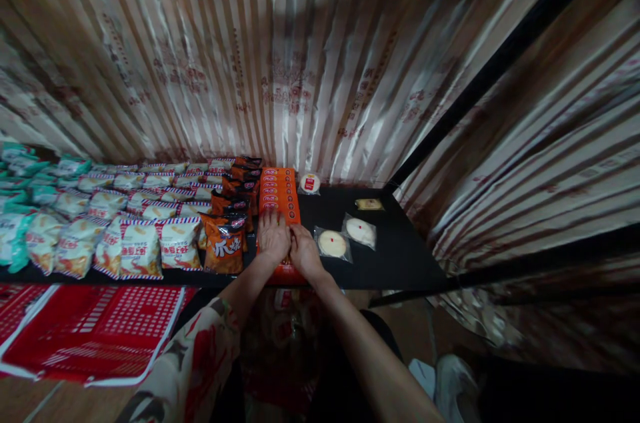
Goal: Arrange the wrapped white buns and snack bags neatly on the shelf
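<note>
Both of my hands rest on a row of flat orange snack packs (278, 191) that runs from the shelf's front edge toward the back. My left hand (273, 235) lies palm down on the packs with its fingers stretched forward. Beside it, my right hand (303, 251) touches the row's near end, fingers curled down onto a pack. To the left of the row stands an orange chip bag (224, 247). On the right lie two clear-wrapped round pastries (333, 243) (361, 231).
The black shelf (390, 256) also carries rows of white-and-red snack bags (140, 246), green bags (15, 229) at far left, another wrapped pastry (309, 183) and a small yellow packet (369, 204). A striped shiny curtain (280, 56) hangs behind. Red shopping baskets (95, 333) sit below left.
</note>
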Motion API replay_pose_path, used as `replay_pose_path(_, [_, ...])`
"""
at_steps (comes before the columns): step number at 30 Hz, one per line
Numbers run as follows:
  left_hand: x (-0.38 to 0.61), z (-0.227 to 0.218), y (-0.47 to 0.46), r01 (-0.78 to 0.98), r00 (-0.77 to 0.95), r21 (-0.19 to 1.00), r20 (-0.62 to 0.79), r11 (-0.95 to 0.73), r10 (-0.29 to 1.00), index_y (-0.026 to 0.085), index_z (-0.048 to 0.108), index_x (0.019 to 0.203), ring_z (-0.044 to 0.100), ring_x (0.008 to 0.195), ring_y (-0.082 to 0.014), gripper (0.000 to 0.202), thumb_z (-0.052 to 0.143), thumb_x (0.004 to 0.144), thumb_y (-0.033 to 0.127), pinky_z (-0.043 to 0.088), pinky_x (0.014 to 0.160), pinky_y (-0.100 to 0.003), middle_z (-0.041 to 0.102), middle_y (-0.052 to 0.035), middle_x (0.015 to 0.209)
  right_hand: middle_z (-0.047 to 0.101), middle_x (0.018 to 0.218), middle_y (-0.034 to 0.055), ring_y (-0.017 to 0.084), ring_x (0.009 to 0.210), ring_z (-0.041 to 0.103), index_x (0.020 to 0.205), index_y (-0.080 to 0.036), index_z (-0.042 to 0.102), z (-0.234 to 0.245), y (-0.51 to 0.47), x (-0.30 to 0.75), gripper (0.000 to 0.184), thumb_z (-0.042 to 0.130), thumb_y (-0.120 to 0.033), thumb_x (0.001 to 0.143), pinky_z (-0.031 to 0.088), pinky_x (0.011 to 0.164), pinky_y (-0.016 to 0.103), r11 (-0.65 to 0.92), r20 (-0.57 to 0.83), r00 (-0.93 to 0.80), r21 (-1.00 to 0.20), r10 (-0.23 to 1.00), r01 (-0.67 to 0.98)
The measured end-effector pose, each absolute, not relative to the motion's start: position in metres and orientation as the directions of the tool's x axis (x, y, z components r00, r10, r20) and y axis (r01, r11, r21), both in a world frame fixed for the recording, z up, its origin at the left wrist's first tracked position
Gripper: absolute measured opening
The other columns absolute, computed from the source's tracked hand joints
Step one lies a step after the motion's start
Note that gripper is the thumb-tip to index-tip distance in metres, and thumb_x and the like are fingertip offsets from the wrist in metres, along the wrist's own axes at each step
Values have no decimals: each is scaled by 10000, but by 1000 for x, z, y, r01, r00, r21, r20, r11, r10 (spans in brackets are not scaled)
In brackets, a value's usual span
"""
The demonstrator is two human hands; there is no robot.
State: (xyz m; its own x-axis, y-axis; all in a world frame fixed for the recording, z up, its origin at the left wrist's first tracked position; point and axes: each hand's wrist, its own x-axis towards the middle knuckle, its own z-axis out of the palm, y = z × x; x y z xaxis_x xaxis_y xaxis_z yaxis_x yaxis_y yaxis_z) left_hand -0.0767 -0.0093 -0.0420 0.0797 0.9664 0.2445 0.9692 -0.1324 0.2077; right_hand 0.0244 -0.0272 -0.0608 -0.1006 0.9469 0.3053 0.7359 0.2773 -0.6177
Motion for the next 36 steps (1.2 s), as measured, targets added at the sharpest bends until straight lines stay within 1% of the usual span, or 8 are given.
replay_pose_path(7, [-74,-32,-28,955,124,234,245,-182,962,61,554,1198,337,1331,-272,385,361,885,176,300,1082,-431,444,-184,1383,629,1174,173,232,1148,547,1154,-80,622,-60,-39,25,427,361,-92,815,417,1020,402,278,321,-93,-602,943,749])
replay_pose_path(11, [-74,-28,-43,948,138,247,247,-200,959,70,575,1159,353,1323,-255,357,358,888,148,312,1077,-424,477,-178,1353,646,1155,135,217,1118,568,1145,-132,633,-58,-55,26,431,367,-82,810,431,1006,403,297,338,-100,-603,936,740])
replay_pose_path(18, [-74,-33,-74,932,194,266,214,-248,957,103,555,1189,378,1308,-228,364,354,886,125,315,1083,-418,527,-134,1312,641,1153,169,244,1109,573,1132,-103,637,-57,-89,25,423,387,-69,793,441,993,421,270,308,-94,-600,947,753])
replay_pose_path(22, [-74,-39,-94,907,198,325,238,-270,951,88,552,1189,412,1280,-218,377,359,866,80,356,1066,-399,544,-143,1292,651,1137,150,239,1088,583,1136,-127,638,-59,-112,24,449,396,-61,765,457,982,423,280,339,-72,-617,938,735])
replay_pose_path(26, [-76,-44,-120,862,245,386,247,-327,937,74,563,1160,499,1172,-210,351,370,866,73,386,1043,-362,593,-133,1211,652,1124,137,237,1068,584,1135,-142,633,-65,-140,23,460,389,-54,755,463,973,433,306,389,-44,-644,920,701])
replay_pose_path(31, [-81,-58,-157,792,319,459,248,-401,915,137,577,1116,531,1074,-201,283,408,889,131,423,983,-335,620,-93,1130,658,1062,138,242,1022,589,1093,-153,634,-81,-182,22,411,382,-75,777,471,936,427,322,406,-47,-643,913,695])
replay_pose_path(34, [-87,-73,-180,754,356,519,193,-403,914,153,578,1092,527,1060,-202,252,420,897,153,426,964,-347,620,-90,1106,656,1039,130,229,1001,591,1061,-165,629,-93,-207,21,383,374,-83,787,469,914,401,381,433,-97,-638,896,670])
replay_pose_path(36, [-91,-84,-193,753,374,549,95,-362,922,162,581,1073,520,1066,-202,241,409,903,157,413,970,-360,618,-83,1091,664,959,120,216,921,604,1001,-166,634,-103,-221,19,340,367,-99,801,488,847,364,373,393,-126,-656,911,656])
